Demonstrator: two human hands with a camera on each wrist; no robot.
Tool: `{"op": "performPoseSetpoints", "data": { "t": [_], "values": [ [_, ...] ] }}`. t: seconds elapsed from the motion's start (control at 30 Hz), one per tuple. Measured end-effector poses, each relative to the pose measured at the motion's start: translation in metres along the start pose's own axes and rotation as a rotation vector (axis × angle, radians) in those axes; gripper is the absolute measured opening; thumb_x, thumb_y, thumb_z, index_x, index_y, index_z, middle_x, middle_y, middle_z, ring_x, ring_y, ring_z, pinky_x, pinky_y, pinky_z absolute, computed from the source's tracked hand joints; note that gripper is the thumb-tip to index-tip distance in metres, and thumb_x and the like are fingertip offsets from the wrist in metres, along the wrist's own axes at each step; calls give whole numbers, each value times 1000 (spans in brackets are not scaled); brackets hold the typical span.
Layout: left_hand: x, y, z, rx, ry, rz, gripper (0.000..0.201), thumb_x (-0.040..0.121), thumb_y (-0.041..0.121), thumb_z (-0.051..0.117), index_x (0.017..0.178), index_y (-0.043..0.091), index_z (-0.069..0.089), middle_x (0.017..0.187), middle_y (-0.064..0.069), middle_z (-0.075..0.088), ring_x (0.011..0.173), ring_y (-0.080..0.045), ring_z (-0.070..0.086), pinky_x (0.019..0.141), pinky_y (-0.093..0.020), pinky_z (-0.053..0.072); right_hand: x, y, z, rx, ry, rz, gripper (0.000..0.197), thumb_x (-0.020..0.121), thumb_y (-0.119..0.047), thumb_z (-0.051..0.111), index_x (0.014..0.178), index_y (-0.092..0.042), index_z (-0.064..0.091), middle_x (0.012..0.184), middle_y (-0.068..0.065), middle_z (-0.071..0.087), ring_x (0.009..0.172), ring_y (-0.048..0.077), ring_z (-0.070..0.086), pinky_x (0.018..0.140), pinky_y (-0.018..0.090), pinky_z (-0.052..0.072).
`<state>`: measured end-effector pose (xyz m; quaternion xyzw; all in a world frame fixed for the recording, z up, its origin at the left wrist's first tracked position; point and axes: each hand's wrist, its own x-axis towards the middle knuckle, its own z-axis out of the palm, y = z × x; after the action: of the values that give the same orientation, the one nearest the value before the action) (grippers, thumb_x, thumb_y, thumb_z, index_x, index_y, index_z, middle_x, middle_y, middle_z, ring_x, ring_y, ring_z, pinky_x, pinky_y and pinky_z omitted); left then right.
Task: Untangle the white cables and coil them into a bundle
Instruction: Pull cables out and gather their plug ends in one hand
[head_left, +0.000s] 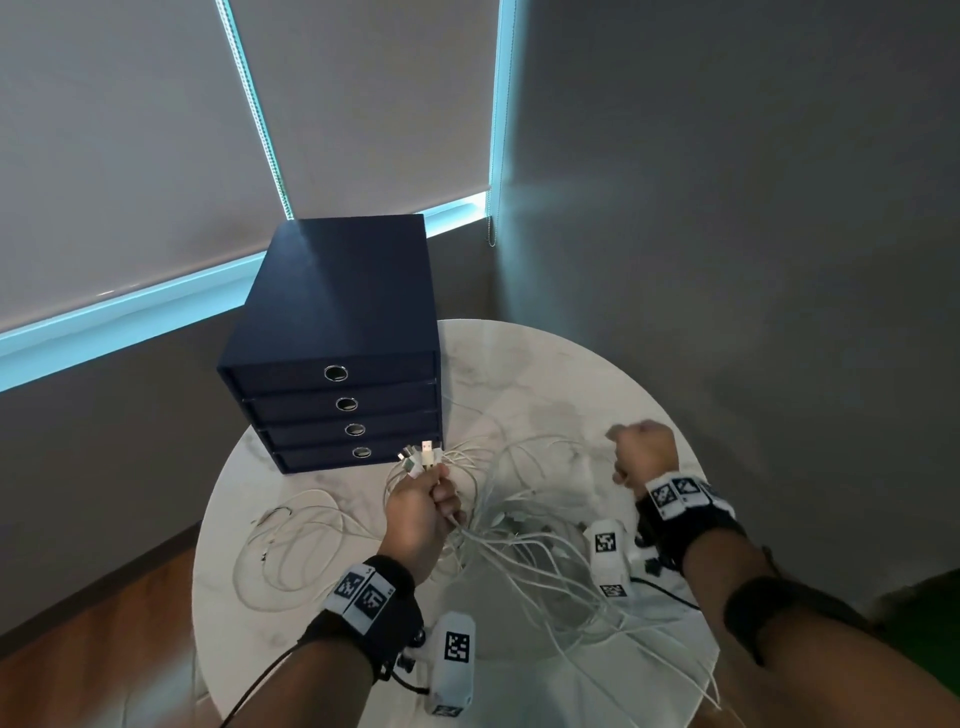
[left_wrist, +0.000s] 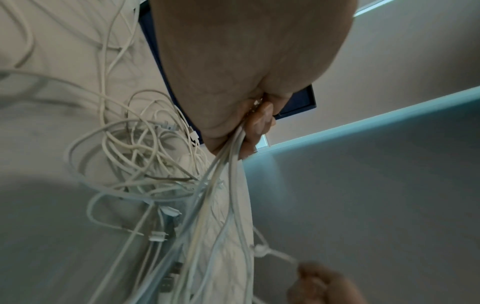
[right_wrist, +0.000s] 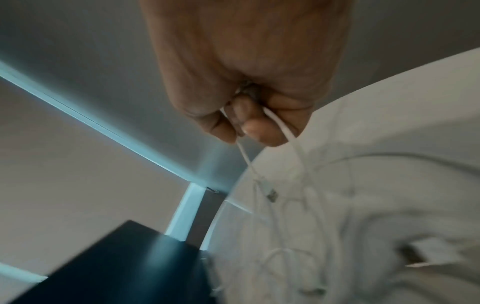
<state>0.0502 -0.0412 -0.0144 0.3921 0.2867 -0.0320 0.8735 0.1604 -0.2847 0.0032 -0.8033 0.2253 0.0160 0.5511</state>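
Now our left grip (head_left: 423, 501) closes around a gathered bunch of white cables (head_left: 519, 540), connector ends (head_left: 420, 457) sticking out just above the fingers, the rest trailing below onto the round marble bench (head_left: 545, 364). Well right of it, our right grip (head_left: 644, 452) pinches one thin cable (right_wrist: 291, 135). Beyond the left grip stands a navy drawer box (head_left: 337, 332).

right hand (right_wrist: 233, 72) cut off by the top edge of the wrist view, white cables (right_wrist: 298, 216) below smeared by blur. left hand (head_left: 423, 506) hiding where its gripped strands run through the fist. table (head_left: 545, 358) cropped at the bottom edge.
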Motion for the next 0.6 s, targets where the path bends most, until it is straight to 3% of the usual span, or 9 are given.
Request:
{"op": "performPoseSetpoints", "data": {
  "t": [0.1,0.2,0.27,0.37,0.43,0.5,0.6],
  "values": [
    [-1,1,9,-75,30,-60,28,100,11,41,74,16,48,50,6,32,42,-11,29,58,-30,26,-20,-41,16,140,-77,-136,14,84,-12,64,74,-9,55,53,7,50,42,21,44,45,30,40],
    [1,1,13,-128,18,-108,27,101,13,41,75,15,49,53,5,37,43,-12,34,59,-28,28,-56,-56,37,234,-179,-312,16,89,-12,64,77,-9,54,50,4,51,38,21,44,45,34,41],
    [1,1,15,-139,-16,-113,26,102,15,42,77,15,50,57,4,39,46,-12,38,59,-28,32,-80,-52,50,218,-281,-394,14,92,-16,63,82,-9,56,54,3,55,44,19,49,47,37,45],
    [-1,2,16,-134,-34,-87,24,103,16,42,81,14,52,63,2,40,53,-15,38,61,-28,34,-103,-34,68,104,-389,-433,13,92,-21,64,86,-10,59,68,8,63,56,18,56,53,38,50],
    [-1,2,16,-111,-22,-69,24,103,15,42,82,12,52,65,-1,41,54,-15,38,59,-28,34,-110,-22,77,74,-414,-427,11,89,-20,65,81,-15,59,68,2,65,56,12,58,54,31,49],
    [0,3,15,-71,-2,-50,22,103,13,42,86,7,55,71,-8,49,59,-19,46,61,-30,39,-117,-15,82,79,-460,-413,11,88,-19,66,81,-16,59,70,1,70,59,12,64,57,30,52],
    [-1,4,13,-37,10,-41,23,103,11,44,100,-3,62,90,-23,62,77,-31,63,74,-39,49,-124,-10,86,-18,-478,-481,10,85,-24,69,81,-17,62,76,1,71,70,15,69,68,35,57]
  ]
}}
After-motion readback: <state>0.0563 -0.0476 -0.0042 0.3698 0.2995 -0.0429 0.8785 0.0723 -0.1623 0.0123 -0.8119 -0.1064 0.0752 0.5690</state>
